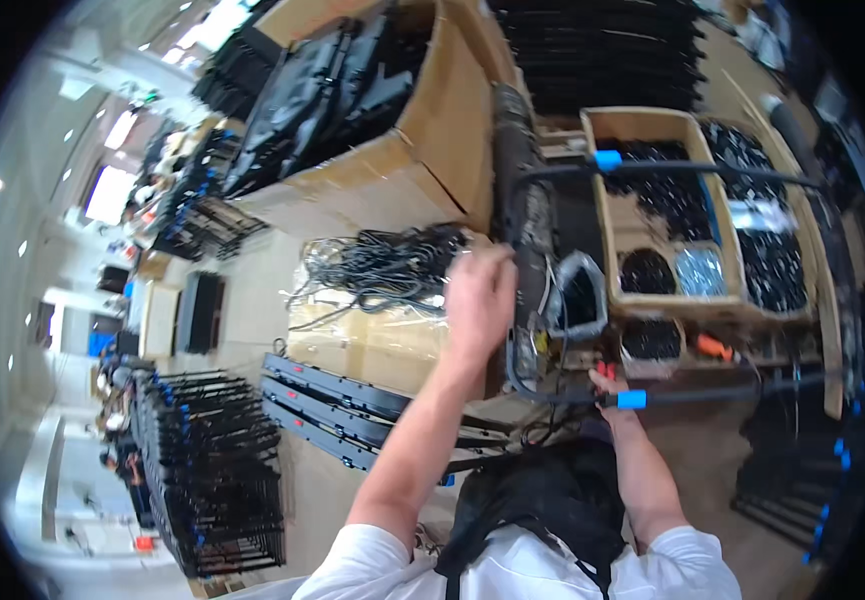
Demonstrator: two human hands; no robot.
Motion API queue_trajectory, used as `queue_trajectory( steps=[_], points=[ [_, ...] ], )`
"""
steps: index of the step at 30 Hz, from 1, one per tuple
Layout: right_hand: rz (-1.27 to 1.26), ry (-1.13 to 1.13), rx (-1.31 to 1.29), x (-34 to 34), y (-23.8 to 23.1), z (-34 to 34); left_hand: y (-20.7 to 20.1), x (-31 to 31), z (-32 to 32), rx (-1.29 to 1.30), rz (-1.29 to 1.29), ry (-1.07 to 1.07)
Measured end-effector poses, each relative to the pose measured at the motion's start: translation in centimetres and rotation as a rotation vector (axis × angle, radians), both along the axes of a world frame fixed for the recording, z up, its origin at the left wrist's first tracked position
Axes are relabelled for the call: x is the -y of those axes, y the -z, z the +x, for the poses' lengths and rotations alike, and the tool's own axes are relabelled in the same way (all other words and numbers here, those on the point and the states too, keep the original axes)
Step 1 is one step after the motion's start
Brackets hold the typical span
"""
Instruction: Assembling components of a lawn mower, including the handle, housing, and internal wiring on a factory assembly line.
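Note:
My left hand [482,300] is at the right end of a tangled bundle of black cables [382,268], next to a black tube frame [515,350]. Its fingers are curled downward, and whatever they hold is hidden under them. The cables lie on clear plastic on top of a cardboard box [362,345]. Lower right, my right hand [612,384] is closed around a small red object [604,369], whose kind I cannot make out. This hand is beside the frame's near bar, close to a blue band [631,400]. Another blue band [607,160] wraps the far bar.
A wooden tray [642,300] of small black parts and clear bags stands beyond the frame. An orange-handled tool [714,347] lies near its front. A large carton [422,165] holds black panels. Long black strips [327,408] lie left of me; stacked frames [202,470] stand farther left.

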State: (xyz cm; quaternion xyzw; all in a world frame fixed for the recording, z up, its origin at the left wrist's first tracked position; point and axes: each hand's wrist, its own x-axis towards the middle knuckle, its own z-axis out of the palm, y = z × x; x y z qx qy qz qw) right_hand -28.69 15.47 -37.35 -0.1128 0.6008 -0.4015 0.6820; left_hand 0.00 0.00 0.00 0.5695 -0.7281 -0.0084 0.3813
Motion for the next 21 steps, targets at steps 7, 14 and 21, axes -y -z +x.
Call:
queue_trajectory(
  steps=[7,14,21],
  points=[
    [0.317,-0.128,0.274,5.9,0.2,0.6,-19.6,12.7,14.4,0.371,-0.507,-0.636],
    [0.096,-0.535,-0.058,-0.5,-7.1,-10.5,-23.3,17.2,22.1,0.794,0.200,-0.647],
    [0.025,-1.042,-0.349,-0.8,-22.1,-21.5,-23.3,18.8,19.0,0.648,-0.152,-0.894]
  ],
)
